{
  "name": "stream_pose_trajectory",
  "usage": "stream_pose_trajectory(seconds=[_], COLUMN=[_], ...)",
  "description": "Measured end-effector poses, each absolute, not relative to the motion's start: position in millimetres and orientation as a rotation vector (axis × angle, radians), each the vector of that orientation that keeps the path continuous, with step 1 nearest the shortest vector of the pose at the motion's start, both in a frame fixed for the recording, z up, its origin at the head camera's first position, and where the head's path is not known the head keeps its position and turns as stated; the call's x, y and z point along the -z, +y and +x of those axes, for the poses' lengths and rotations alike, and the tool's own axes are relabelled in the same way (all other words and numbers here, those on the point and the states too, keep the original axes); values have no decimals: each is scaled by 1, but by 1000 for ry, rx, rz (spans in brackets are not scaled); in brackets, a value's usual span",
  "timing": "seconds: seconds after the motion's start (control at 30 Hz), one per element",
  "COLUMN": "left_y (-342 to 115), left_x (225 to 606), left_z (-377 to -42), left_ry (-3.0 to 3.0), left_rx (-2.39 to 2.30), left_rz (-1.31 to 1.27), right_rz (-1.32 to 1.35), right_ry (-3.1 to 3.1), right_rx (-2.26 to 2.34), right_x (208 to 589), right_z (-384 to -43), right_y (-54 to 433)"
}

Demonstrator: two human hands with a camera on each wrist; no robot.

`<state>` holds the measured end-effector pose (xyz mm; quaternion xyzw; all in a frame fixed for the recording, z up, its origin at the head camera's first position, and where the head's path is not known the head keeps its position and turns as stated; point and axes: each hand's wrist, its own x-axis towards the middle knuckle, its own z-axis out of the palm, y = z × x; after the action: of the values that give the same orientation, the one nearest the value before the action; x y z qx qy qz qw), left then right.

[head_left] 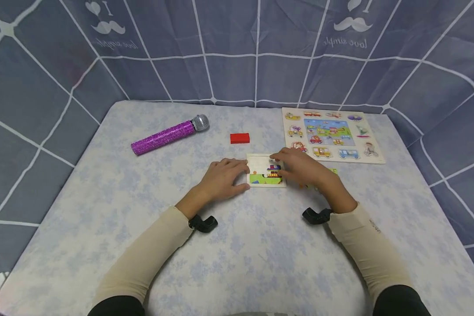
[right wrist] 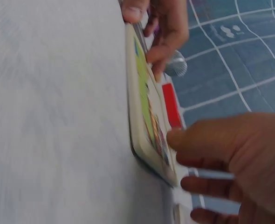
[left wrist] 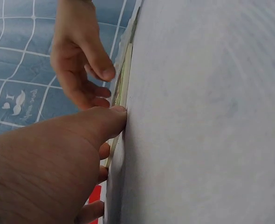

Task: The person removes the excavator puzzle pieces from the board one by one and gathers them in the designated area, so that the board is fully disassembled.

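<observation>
A small wooden jigsaw board (head_left: 256, 180) lies between the two hands; its lower and right parts show a green strip and a colourful vehicle picture, its upper left is pale wood. My left hand (head_left: 223, 179) holds the board's left side, thumb at the near corner and fingers farther up the edge. Over the right side hovers my right hand (head_left: 303, 169), its thumb close to or touching the vehicle picture in the right wrist view, the other fingers loosely spread past the edge. Loose jigsaw pieces (head_left: 333, 170) peek out beside and beneath that hand, mostly hidden.
Behind the board lies a red block (head_left: 239, 138). A glittery purple microphone (head_left: 166, 138) rests at the back left. A larger picture puzzle board (head_left: 363, 151) with vehicles lies at the back right. Blue-grey checked cloth (head_left: 233, 79) walls the table's far side.
</observation>
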<state>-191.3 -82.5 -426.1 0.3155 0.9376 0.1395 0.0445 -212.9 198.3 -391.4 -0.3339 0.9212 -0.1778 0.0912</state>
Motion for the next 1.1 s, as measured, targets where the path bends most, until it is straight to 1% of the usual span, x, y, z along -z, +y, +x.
stream_pose_trajectory(seconds=[0.1,0.33,1.1], left_y=[-83,-82,-81], left_x=[426,425,427], left_z=[-191,-190,-190], left_ry=[2865,2873,2879], left_rx=[-421,-415,-412], left_rz=[969,973,962], right_rz=[-1009,-957,-912], right_ry=[2742,2742,2709], right_rx=[472,537,646], right_x=[396,402,402], right_z=[-217,-217,-217], right_y=[190,192,195])
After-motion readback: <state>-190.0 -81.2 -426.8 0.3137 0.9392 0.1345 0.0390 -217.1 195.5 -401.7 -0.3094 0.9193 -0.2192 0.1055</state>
